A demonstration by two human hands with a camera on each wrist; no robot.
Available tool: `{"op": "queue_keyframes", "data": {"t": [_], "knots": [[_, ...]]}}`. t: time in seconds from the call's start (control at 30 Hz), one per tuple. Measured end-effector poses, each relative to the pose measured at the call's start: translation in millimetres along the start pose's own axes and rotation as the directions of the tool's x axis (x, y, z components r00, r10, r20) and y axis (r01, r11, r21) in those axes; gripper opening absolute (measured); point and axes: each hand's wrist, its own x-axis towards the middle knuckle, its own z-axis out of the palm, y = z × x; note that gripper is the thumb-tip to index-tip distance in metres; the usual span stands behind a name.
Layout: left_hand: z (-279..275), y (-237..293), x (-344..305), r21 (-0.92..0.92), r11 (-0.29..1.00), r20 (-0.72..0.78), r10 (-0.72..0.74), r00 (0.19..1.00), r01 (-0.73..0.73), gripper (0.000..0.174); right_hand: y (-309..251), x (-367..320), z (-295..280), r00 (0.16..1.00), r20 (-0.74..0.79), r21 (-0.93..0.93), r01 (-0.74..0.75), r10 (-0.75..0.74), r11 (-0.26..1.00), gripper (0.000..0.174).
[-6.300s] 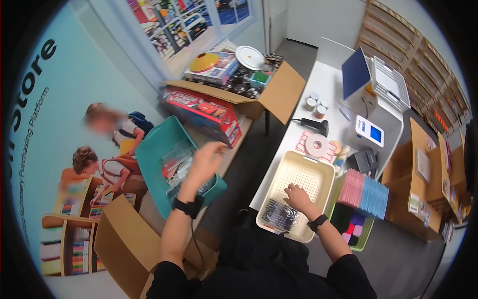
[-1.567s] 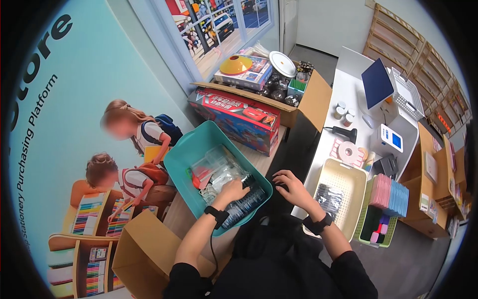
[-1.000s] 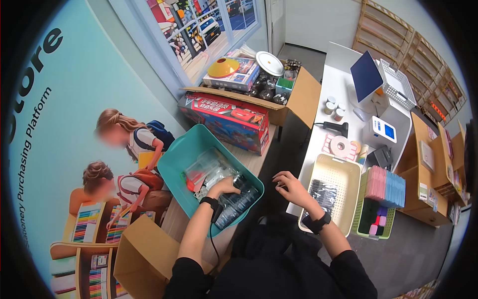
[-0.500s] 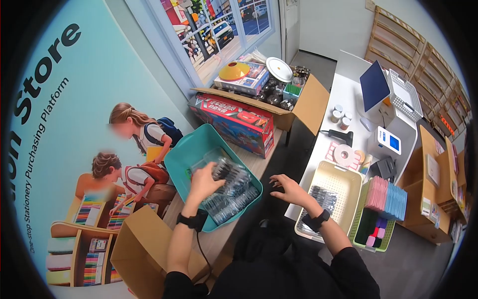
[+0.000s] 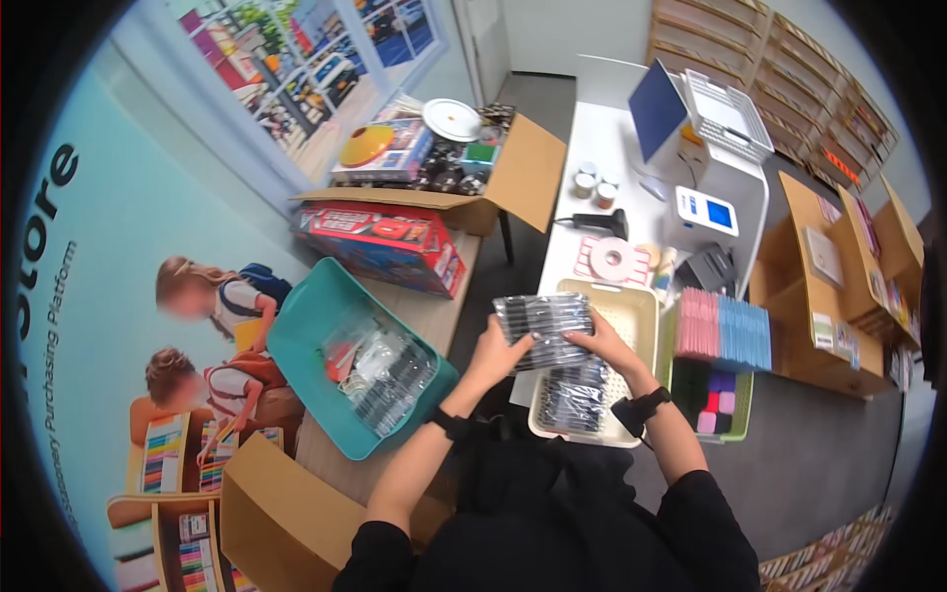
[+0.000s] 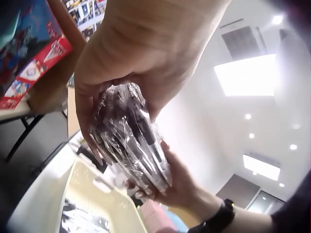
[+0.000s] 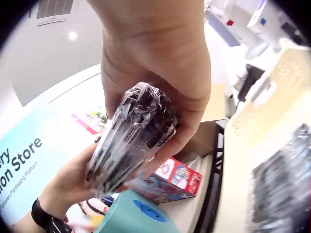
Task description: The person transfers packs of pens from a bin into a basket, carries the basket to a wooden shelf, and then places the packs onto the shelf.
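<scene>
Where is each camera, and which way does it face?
Head: on the head, facing forward and down at the left hand, right hand and wrapped bundle; sleeves show.
Left wrist: on that wrist, facing past the left hand to the bundle, right hand and ceiling.
Right wrist: on that wrist, facing past the right hand to the bundle, left hand and teal bin.
Wrist views share the bundle and both hands.

My head view looks forward and down on the left hand (image 5: 496, 355) and right hand (image 5: 612, 347). My close left wrist view faces past the wrapped bundle (image 6: 129, 131) toward the right hand and ceiling (image 6: 272, 132); my right, as near, faces the left hand and teal bin (image 7: 125, 213). All three share the bundle and cream basket (image 5: 631, 306).
</scene>
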Motion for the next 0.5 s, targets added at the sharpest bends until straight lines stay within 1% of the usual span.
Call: {"op": "queue_keyframes", "data": {"t": [0.03, 0.07, 0.1, 0.13, 0.17, 0.23, 0.27, 0.3, 0.33, 0.37, 0.4, 0.47, 0.5], "knots": [[19.0, 2.1, -2.5, 0.081, 0.992, 0.072, -0.104, 0.992, 0.098, 0.055, 14.0, -10.1, -16.1, 0.999, -0.005, 0.001, -0.049, 0.049, 0.999, 0.07], [38.0, -14.3, -0.7, 0.121, 0.986, 0.179, -0.133, 0.975, 0.112, 0.067, 28.4, -19.5, -29.1, 0.998, -0.021, 0.007, -0.055, 0.055, 0.998, 0.07], [61.0, -42.3, -1.4, 0.12, 0.992, 0.187, 0.02, 0.982, -0.043, 0.063, 44.2, -30.9, -39.0, 0.996, -0.001, 0.002, -0.089, 0.089, 0.996, 0.07], [67.1, -35.2, -2.9, 0.114, 0.99, 0.369, -0.118, 0.922, 0.081, 0.059, 61.4, -42.4, -47.0, 0.992, 0.02, -0.003, -0.125, 0.125, 0.992, 0.069], [71.6, -28.1, -3.5, 0.135, 0.97, 0.534, -0.242, 0.81, 0.201, 0.056, 78.4, -52.3, -52.7, 0.981, 0.058, -0.06, -0.182, 0.185, 0.981, 0.071], [84.9, -38.6, -15.9, 0.006, 0.986, 0.621, -0.134, 0.772, 0.167, 0.05, 96.9, -70.2, -59.1, 0.9, 0.121, -0.168, -0.397, 0.419, 0.902, 0.076], [88.9, -46.7, -18.2, 0.017, 0.981, 0.671, -0.154, 0.725, 0.192, 0.052, 105.0, -76.9, -59.7, 0.869, 0.169, -0.175, -0.438, 0.465, 0.882, 0.078], [93.0, -56.2, -19.7, 0.087, 0.982, 0.688, -0.179, 0.703, 0.166, 0.052, 113.1, -82.5, -58.3, 0.833, 0.22, -0.185, -0.476, 0.508, 0.86, 0.082], [105.9, -104.4, -20.3, 0.158, 0.983, 0.673, -0.178, 0.717, 0.095, 0.052, 144.2, -82.9, -58.2, 0.789, 0.243, -0.212, -0.525, 0.565, 0.824, 0.082], [116.7, -145.7, -20.7, 0.23, 0.973, 0.657, -0.176, 0.733, 0.027, 0.052, 132.2, -88.7, -55.1, 0.747, 0.237, -0.256, -0.569, 0.621, 0.782, 0.078], [113.8, -131.0, -24.0, 0.233, 0.972, 0.655, -0.181, 0.733, 0.032, 0.052, 135.6, -89.2, -54.3, 0.744, 0.252, -0.258, -0.565, 0.619, 0.784, 0.076], [100.5, -65.5, -32.6, 0.424, 0.905, 0.58, -0.236, 0.779, -0.041, 0.047, 151.7, -88.2, -55.0, 0.738, 0.27, -0.263, -0.562, 0.619, 0.784, 0.073], [95.7, -45.7, -32.9, 0.423, 0.905, 0.577, -0.239, 0.781, -0.035, 0.047, 163.2, -84.9, -56.5, 0.737, 0.276, -0.271, -0.556, 0.617, 0.786, 0.072]]}}
